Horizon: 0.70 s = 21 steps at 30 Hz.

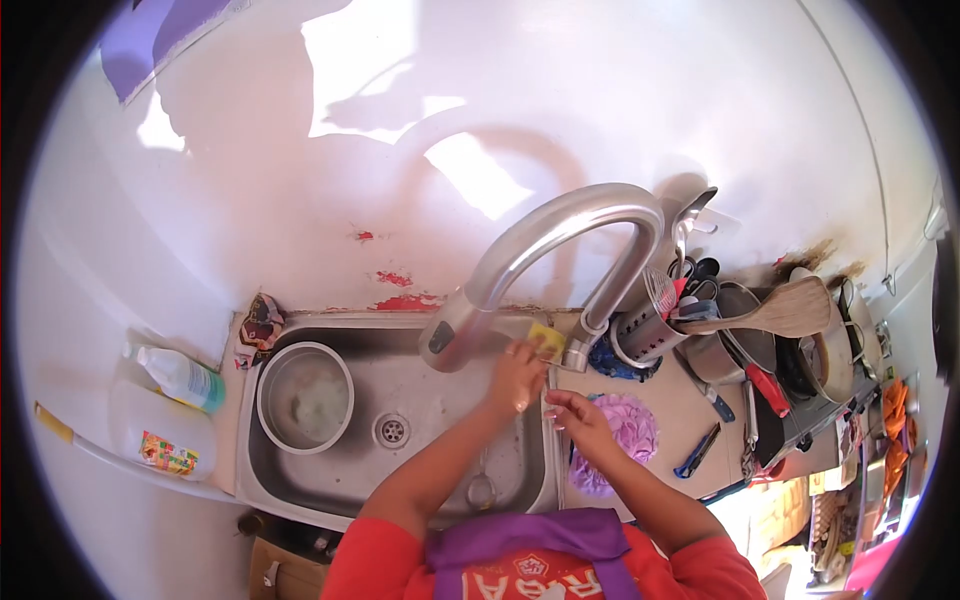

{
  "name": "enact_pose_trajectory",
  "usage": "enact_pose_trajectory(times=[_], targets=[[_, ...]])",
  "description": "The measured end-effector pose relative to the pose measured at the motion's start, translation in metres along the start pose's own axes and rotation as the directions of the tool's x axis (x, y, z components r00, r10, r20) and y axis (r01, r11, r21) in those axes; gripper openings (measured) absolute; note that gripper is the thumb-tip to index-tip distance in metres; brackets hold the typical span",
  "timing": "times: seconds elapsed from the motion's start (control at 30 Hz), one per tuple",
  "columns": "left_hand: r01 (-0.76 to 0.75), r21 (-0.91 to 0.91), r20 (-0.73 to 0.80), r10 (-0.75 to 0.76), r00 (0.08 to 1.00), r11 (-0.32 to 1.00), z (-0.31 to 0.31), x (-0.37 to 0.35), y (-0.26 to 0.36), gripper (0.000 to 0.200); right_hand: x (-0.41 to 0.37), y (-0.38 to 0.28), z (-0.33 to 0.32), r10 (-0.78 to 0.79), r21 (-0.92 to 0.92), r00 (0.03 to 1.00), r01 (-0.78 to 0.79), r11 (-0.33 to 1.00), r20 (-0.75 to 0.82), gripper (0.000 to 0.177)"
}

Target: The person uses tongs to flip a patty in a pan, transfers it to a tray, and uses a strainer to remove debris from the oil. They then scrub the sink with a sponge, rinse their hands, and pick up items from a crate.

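My left hand [515, 377] reaches over the steel sink [440, 385] and grips a yellow sponge [547, 340] at the sink's far right corner, just under the curved metal faucet [560, 245]. My right hand [578, 420] rests at the sink's right rim, fingers loosely apart and holding nothing, touching the edge of a crumpled purple cloth [632, 428] on the counter. A round metal pot [305, 397] sits in the left part of the sink, beside the drain [392, 431]. A spoon [481, 490] lies in the basin near my left forearm.
A metal utensil holder [645, 335] and a blue scrubber [610, 360] stand right of the faucet. Pots, a wooden spoon [790, 310] and knives [700, 450] crowd the right counter. A clear bottle [185, 378] and a white jug [165, 435] stand left of the sink.
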<state>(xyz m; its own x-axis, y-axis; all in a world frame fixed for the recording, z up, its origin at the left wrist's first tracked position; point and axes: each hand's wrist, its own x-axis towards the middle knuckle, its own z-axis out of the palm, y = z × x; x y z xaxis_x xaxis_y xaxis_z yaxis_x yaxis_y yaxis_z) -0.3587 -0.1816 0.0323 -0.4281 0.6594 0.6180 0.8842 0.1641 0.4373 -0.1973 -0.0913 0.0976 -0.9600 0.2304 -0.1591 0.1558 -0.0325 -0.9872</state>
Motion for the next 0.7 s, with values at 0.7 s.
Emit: enact_pose_trajectory(times=[0.7], targets=[[0.636,-0.573,0.259,-0.622,0.739,0.517,0.037,-0.096,0.074,0.046,-0.043,-0.034,-0.034,-0.058,-0.074,0.992,0.049,0.996,-0.115,0.033]])
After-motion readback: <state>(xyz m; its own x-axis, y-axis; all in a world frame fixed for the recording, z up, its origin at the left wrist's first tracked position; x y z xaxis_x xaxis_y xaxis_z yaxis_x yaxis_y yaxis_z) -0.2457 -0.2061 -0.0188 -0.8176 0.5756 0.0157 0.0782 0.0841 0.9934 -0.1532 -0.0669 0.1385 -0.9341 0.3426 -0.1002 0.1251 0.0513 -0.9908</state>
